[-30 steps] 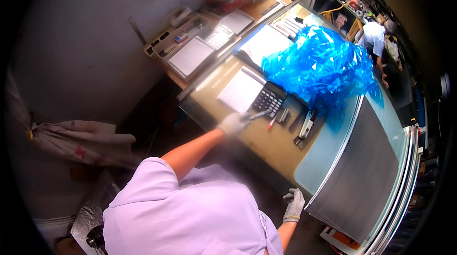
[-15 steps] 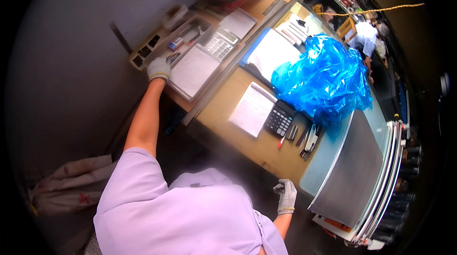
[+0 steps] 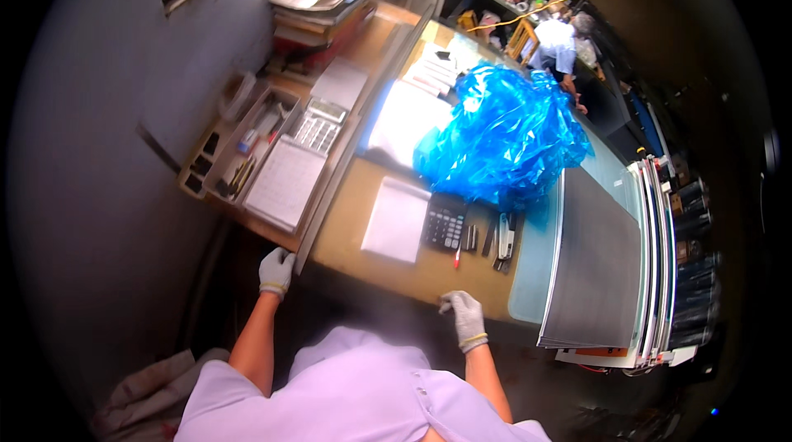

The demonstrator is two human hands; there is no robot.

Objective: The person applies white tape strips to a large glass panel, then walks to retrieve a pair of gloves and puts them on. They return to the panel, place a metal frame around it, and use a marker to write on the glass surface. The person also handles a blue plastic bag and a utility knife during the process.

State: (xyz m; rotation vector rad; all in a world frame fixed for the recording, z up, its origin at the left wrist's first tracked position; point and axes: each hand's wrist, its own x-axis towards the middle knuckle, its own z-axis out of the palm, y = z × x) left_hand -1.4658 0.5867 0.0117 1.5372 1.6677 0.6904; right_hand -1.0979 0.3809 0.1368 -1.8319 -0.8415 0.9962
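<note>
My left hand, in a pale knitted work glove, is at the near corner of the wooden side desk. Its fingers are curled, and whatever they may hold is hidden. In a matching glove, my right hand is at the front edge of the tan table. Those fingers are loosely bent and apart, with nothing visible in them. Beyond the hands lie a white notepad, a black calculator, a red-and-white pen and a stapler.
A crumpled blue plastic bag covers the table's far middle. On the side desk are a writing pad, a light calculator and a tray of stationery. Large dark sheets stand at right. A person bends over farther back.
My left hand has come back from the stationery tray to the desk's near corner. My right hand has moved up to the table's front edge. The view has shifted.
</note>
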